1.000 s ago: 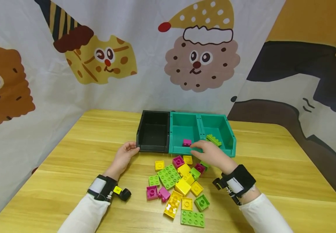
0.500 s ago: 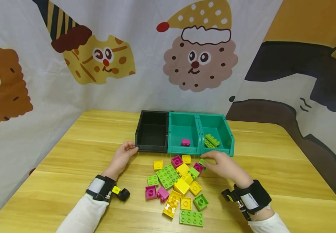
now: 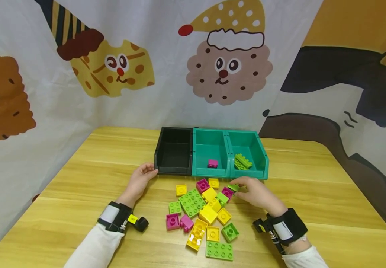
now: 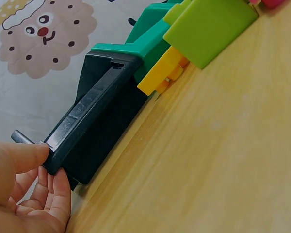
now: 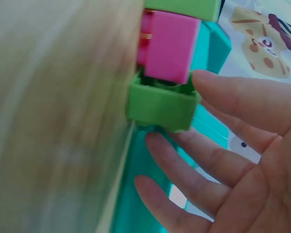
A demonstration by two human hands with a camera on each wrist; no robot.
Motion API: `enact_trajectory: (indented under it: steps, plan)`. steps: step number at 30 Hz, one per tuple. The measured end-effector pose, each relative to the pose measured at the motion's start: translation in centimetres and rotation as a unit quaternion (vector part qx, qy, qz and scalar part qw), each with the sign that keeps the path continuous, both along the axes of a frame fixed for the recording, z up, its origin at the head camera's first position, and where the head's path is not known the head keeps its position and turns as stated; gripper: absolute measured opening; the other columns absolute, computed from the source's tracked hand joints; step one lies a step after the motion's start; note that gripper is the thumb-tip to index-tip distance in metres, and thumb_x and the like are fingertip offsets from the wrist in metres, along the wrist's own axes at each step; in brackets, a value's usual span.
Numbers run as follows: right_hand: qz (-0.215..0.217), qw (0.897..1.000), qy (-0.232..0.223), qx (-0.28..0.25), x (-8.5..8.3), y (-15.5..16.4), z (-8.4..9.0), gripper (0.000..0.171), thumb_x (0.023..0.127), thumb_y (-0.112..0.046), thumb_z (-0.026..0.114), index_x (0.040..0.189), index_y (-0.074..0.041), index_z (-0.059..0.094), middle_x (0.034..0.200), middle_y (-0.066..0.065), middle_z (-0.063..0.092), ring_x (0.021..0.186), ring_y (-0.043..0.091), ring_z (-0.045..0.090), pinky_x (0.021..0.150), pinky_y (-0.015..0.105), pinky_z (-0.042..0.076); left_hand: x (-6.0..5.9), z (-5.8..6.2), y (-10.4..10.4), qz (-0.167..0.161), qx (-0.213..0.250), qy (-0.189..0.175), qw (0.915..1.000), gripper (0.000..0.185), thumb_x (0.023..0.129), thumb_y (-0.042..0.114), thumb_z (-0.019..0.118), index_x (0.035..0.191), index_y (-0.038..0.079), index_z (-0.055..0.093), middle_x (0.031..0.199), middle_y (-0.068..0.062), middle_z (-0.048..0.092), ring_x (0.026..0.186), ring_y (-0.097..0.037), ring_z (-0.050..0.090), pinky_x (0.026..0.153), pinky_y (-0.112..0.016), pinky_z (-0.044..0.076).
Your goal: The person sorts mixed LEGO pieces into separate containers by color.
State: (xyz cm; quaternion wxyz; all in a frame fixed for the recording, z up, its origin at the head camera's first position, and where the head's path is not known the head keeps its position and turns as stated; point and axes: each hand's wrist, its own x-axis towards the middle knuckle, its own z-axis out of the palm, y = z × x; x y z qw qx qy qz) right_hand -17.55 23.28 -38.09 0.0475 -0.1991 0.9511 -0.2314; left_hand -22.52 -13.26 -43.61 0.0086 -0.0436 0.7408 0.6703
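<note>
My left hand [image 3: 138, 182] pinches the front left corner of the black bin [image 3: 173, 170] between thumb and fingers; the left wrist view shows the thumb [image 4: 31, 156] on the bin's rim, fingertips below it. My right hand [image 3: 258, 192] is at the front of the right teal bin [image 3: 251, 174], holding a green toy block [image 5: 162, 108] with thumb and fingers at its edges. The block's hollow side faces a magenta block [image 5: 172, 46] that overlaps it in the right wrist view. Two green blocks [image 3: 243, 162] lie in the right teal bin, one magenta block [image 3: 212, 163] in the middle teal bin [image 3: 209, 139].
Loose yellow, green and magenta blocks lie in front of the bins, among them a large green block [image 3: 192, 203], a yellow block [image 3: 197, 234] and a flat green block [image 3: 219, 251] nearest me. A printed cloth [image 3: 166, 104] hangs behind the wooden table [image 3: 122, 149].
My right hand has come back from over the teal bins to the green block at their front and taken hold of it. A second green block now shows in the right bin. My left hand stays put.
</note>
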Motion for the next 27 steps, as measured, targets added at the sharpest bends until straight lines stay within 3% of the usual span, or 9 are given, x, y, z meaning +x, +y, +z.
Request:
enact_trajectory:
  steps: [8,27]
  plan:
    - [0.022,0.999,0.020,-0.014,-0.5,0.2,-0.8,0.033,0.085,-0.005,0.066,0.118,-0.005,0.064,0.111,0.010,0.066,0.086,0.016,0.059,0.078,0.037,0.052,0.1,0.2,-0.1,-0.003,-0.005,0.000,1.0000,0.025,0.093,0.005,0.057,0.114,-0.006,0.052,0.100,-0.004,0.054,0.092,-0.010,0.048,0.076,-0.014,0.043]
    - [0.009,0.999,0.028,-0.024,-0.5,0.1,-1.4,0.028,0.087,-0.008,0.066,0.115,-0.006,0.065,0.107,0.006,0.067,0.083,0.013,0.056,0.075,0.032,0.051,0.0,0.3,-0.2,-0.008,-0.007,-0.002,0.9999,0.025,0.093,0.005,0.056,0.115,-0.006,0.051,0.097,-0.002,0.052,0.092,-0.009,0.047,0.075,-0.014,0.043]
